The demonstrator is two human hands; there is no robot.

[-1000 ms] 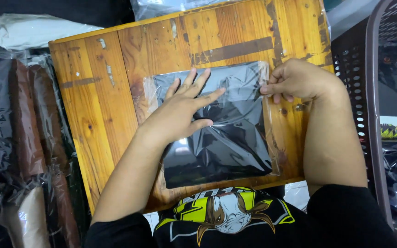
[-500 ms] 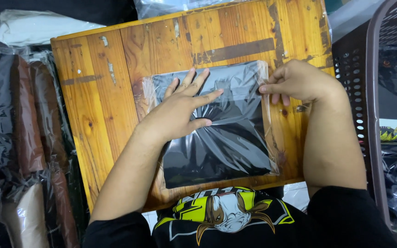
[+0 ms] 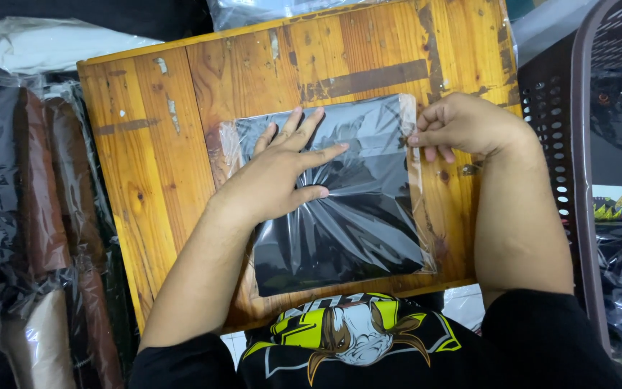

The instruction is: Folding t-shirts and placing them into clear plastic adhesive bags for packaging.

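On the wooden surface (image 3: 181, 144), centre: one dark folded garment in a clear plastic bag (image 3: 354, 216), lying flat, film glossy and creased in rays. Left hand (image 3: 282, 176) spread open, palm pressing the bag down. Right hand (image 3: 462, 126) curled, fingertips pinching the bag's right edge. Change since a second ago: slight; hands barely shifted, so the flattening continues. Adjacent: bagged garments (image 3: 30, 216) left, perforated basket (image 3: 577, 144) right.
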